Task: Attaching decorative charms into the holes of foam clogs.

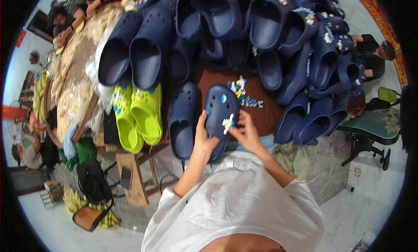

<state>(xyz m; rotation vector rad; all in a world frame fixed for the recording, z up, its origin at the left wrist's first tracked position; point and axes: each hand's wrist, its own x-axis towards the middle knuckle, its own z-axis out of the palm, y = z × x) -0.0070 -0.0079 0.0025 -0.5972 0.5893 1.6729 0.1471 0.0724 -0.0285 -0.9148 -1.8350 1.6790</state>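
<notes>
A navy clog (217, 107) is held by its side in my left hand (201, 141), toe pointing away from me. Its upper carries a round blue-and-white charm near the toe and a small blue one at the left edge. My right hand (248, 132) pinches at a white figure-shaped charm (227, 123) lying against the clog's upper. Whether that charm's stem sits in a hole is hidden. Just beyond the clog lie loose white, blue and yellow charms (238, 86) and a row of small blue-and-white ones (251, 102). Another navy clog (182, 121) rests to the left.
Many navy clogs (267, 21) crowd the table's far and right sides. Two lime-green clogs (146, 115) stand at left. A wooden stool (133, 182) bears a phone. A padded chair (374, 119) stands at right. Other people sit at far left and far right.
</notes>
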